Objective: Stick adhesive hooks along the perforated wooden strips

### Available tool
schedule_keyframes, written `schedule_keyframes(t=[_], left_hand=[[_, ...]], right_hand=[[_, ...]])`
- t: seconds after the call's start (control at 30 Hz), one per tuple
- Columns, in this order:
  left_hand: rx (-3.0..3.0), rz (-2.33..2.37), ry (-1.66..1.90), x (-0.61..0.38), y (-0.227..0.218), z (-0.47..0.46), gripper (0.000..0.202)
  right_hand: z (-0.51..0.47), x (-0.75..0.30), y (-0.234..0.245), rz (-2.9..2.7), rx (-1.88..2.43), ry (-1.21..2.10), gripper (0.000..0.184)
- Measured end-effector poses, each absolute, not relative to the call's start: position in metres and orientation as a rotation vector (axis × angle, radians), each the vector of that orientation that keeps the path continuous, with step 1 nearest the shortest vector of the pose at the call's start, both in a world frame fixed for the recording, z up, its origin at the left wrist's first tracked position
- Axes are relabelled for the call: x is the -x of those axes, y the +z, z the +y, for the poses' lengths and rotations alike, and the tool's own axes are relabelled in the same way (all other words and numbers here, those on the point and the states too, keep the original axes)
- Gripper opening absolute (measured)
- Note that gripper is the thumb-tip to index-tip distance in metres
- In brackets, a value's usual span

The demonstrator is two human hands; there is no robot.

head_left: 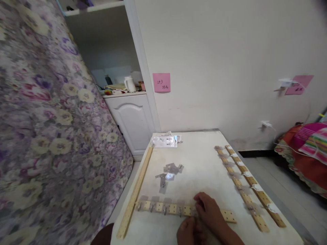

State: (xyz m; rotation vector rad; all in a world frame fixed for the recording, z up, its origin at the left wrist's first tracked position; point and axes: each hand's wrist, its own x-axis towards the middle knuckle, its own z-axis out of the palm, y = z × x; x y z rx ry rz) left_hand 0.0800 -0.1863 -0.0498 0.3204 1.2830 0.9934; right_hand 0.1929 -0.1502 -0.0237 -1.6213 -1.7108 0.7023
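Note:
A pale wooden strip (171, 208) with drilled holes lies crosswise near the front of the white table. Along it sit several clear plates with metal hooks (165, 209). My right hand (209, 211) is over the strip's right part, fingers curled in a pinch. Just below the strip's near edge, my left hand (188, 232) is closed, thumb and fingers together. Between the hands, a clear piece at the strip is partly covered, and what the fingertips hold is hidden. Farther back lie several loose clear hook plates (169, 176) in a scattered group.
A bare wooden strip (135, 192) runs along the table's left side. Two strips lie at the right: one with clear hooks (238, 185), one with white hooks (258, 187). Flat packages (165, 141) rest at the far edge of the table (196, 153). A floral curtain (51, 136) hangs at left.

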Motion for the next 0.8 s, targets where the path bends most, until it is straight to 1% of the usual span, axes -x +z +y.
schedule_keyframes(t=[0.4,0.6,0.8], left_hand=[[-0.337,1.318,0.999,-0.081,-0.046,-0.185,0.03],[-0.336,1.325,1.005,-0.081,-0.046,-0.185,0.026],[-0.338,1.327,0.994,-0.081,-0.044,-0.185,0.028]], right_hand=[[-0.151,-0.197,-0.021,-1.742,1.642,0.789,0.025],[-0.153,-0.196,-0.014,-1.707,1.69,0.82,0.021],[-0.153,-0.193,-0.01,-1.685,1.736,0.805,0.016]])
